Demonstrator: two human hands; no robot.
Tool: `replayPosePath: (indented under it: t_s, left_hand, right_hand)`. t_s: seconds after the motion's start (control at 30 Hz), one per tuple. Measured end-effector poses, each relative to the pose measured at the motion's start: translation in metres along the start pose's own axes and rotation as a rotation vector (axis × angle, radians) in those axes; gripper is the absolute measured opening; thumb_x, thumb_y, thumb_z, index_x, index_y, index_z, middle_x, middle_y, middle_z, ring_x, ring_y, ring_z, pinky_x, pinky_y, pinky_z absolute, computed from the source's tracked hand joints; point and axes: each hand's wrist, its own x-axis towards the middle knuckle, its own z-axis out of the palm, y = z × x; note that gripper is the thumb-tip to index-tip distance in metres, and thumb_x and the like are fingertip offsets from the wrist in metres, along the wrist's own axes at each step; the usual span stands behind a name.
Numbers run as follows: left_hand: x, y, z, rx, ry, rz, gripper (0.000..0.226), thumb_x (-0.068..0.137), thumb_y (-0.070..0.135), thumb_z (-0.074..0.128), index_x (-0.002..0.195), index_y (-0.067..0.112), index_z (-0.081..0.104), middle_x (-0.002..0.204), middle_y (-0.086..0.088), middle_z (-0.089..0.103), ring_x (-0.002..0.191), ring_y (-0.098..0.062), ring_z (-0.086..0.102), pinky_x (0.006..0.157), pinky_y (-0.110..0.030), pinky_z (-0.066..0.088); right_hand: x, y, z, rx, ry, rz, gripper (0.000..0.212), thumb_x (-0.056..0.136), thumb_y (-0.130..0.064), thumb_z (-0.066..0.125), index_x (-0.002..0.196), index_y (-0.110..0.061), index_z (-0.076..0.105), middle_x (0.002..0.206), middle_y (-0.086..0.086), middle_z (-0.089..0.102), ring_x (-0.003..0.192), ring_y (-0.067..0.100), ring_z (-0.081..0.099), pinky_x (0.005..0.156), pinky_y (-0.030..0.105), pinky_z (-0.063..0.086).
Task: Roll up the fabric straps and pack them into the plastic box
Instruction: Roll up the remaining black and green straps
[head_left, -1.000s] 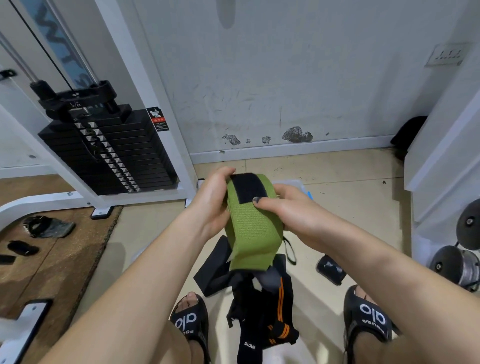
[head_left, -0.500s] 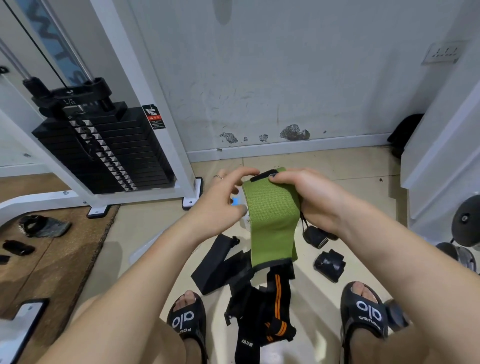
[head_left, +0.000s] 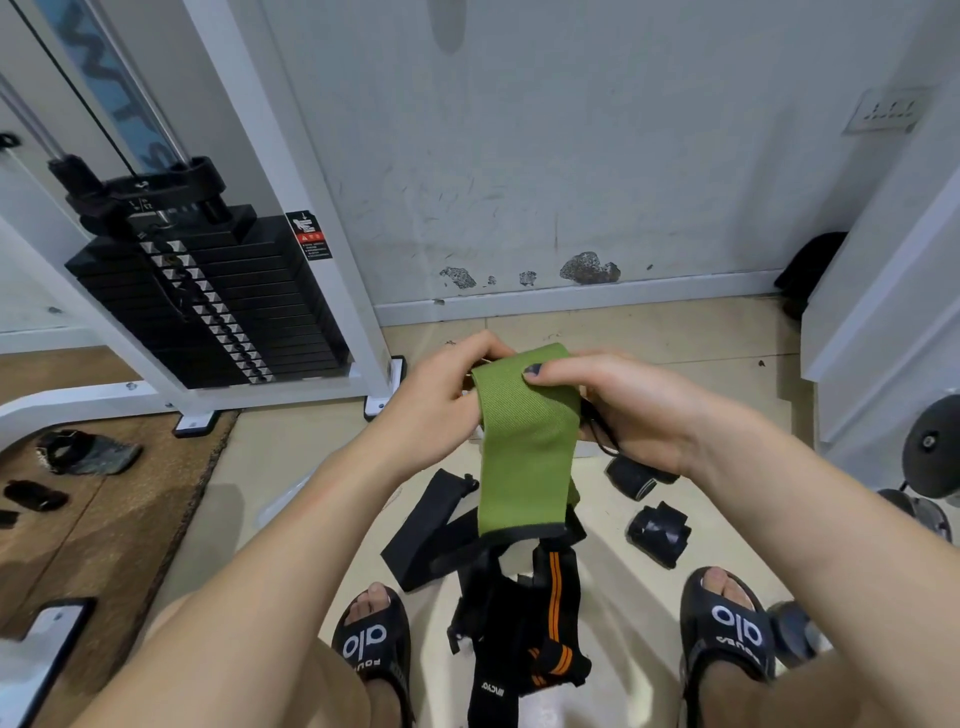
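A green fabric strap (head_left: 524, 447) with a black hem hangs between my hands, its top end curled over. My left hand (head_left: 441, 395) pinches the strap's upper left edge. My right hand (head_left: 618, 410) grips the upper right side, thumb pressed on the green cloth. Below it on the floor lies a pile of black straps (head_left: 498, 597), one with orange stripes. Two rolled black straps (head_left: 636, 475) (head_left: 657, 532) lie on the floor to the right. The plastic box is mostly hidden behind my hands and the strap.
A white cable machine with a black weight stack (head_left: 208, 296) stands at left. A brown mat (head_left: 104, 509) holds dark items. White equipment (head_left: 883, 322) and dumbbells (head_left: 935, 457) stand at right. My sandalled feet (head_left: 374, 649) flank the pile.
The black patch at the strap's top end has been rolled under and is now out of sight. My right thumb has come over the green cloth, and less strap hangs down.
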Motion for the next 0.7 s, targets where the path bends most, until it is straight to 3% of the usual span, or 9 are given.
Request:
replayPosePath:
  t_s: [0.1,0.2,0.27,0.33,0.43,0.5,0.53,0.63,0.7]
  left_hand:
    - [-0.001,0.003,0.0,-0.077,0.036,-0.13,0.015,0.098,0.013,0.059,0.085,0.019,0.06,0.078,0.008,0.062,0.065,-0.006,0.054,0.061,-0.021,0.042]
    - [0.002,0.006,0.0,-0.122,0.024,-0.243,0.021,0.1,0.017,0.056,0.079,0.014,0.057,0.068,0.011,0.054,0.066,-0.008,0.047,0.064,-0.026,0.036]
    - [0.003,0.009,0.0,-0.17,-0.004,-0.28,0.028,0.102,0.021,0.054,0.075,0.02,0.059,0.068,0.013,0.056,0.069,-0.006,0.05,0.067,-0.025,0.037]
    - [0.002,0.011,-0.001,-0.204,-0.047,-0.273,0.027,0.104,0.026,0.052,0.08,0.023,0.064,0.078,0.014,0.065,0.081,-0.009,0.059,0.077,-0.028,0.043]
    - [-0.003,0.011,-0.001,-0.195,-0.077,-0.197,0.026,0.108,0.028,0.048,0.112,0.027,0.073,0.111,0.014,0.076,0.11,-0.007,0.068,0.097,-0.025,0.051]
    - [-0.005,0.011,-0.002,-0.146,-0.049,-0.144,0.028,0.11,0.028,0.044,0.118,0.025,0.07,0.113,0.007,0.074,0.112,-0.011,0.066,0.102,-0.033,0.051]
    - [-0.005,0.011,-0.002,-0.131,-0.037,-0.131,0.029,0.111,0.029,0.042,0.118,0.024,0.069,0.112,0.006,0.073,0.11,-0.013,0.066,0.101,-0.036,0.052]
    - [-0.007,0.011,-0.002,-0.124,-0.035,-0.127,0.029,0.111,0.029,0.041,0.107,0.028,0.07,0.092,0.022,0.069,0.086,0.0,0.063,0.079,-0.024,0.048]
    - [-0.007,0.011,-0.001,-0.118,-0.032,-0.164,0.032,0.11,0.032,0.043,0.098,0.019,0.069,0.083,0.022,0.065,0.077,0.001,0.058,0.077,-0.026,0.046]
  right_hand:
    - [0.001,-0.002,-0.001,0.061,0.008,-0.046,0.034,0.086,-0.009,0.075,0.117,0.001,0.068,0.106,0.014,0.072,0.095,0.021,0.067,0.089,0.034,0.052]
    - [0.001,-0.005,0.0,0.158,0.139,-0.122,0.039,0.087,0.002,0.072,0.123,-0.002,0.06,0.092,0.008,0.072,0.073,0.013,0.07,0.069,0.024,0.056]
    - [0.002,-0.007,0.0,0.207,0.169,-0.161,0.041,0.086,0.005,0.072,0.124,-0.003,0.058,0.086,0.006,0.073,0.069,0.012,0.071,0.064,0.022,0.056]
    - [0.002,-0.007,0.0,0.215,0.178,-0.183,0.042,0.087,0.005,0.071,0.126,-0.005,0.058,0.085,0.007,0.075,0.07,0.014,0.071,0.068,0.024,0.056]
    - [0.001,-0.008,0.002,0.254,0.182,-0.193,0.044,0.088,0.005,0.069,0.13,-0.005,0.058,0.085,0.006,0.074,0.068,0.013,0.069,0.075,0.027,0.055]
    - [0.001,-0.007,0.002,0.307,0.146,-0.189,0.047,0.088,0.005,0.068,0.133,-0.004,0.057,0.085,0.006,0.073,0.07,0.013,0.069,0.079,0.028,0.055]
    - [0.001,-0.009,0.002,0.317,0.124,-0.184,0.048,0.088,0.006,0.068,0.133,-0.004,0.056,0.088,0.007,0.073,0.072,0.014,0.07,0.081,0.029,0.055]
    - [0.0,-0.01,0.002,0.263,0.088,-0.182,0.047,0.088,0.008,0.067,0.132,-0.005,0.057,0.091,0.011,0.075,0.078,0.017,0.072,0.078,0.026,0.059]
    - [-0.001,-0.008,0.001,0.16,0.112,-0.197,0.041,0.088,0.004,0.071,0.126,-0.007,0.061,0.1,0.016,0.075,0.084,0.02,0.074,0.087,0.033,0.061]
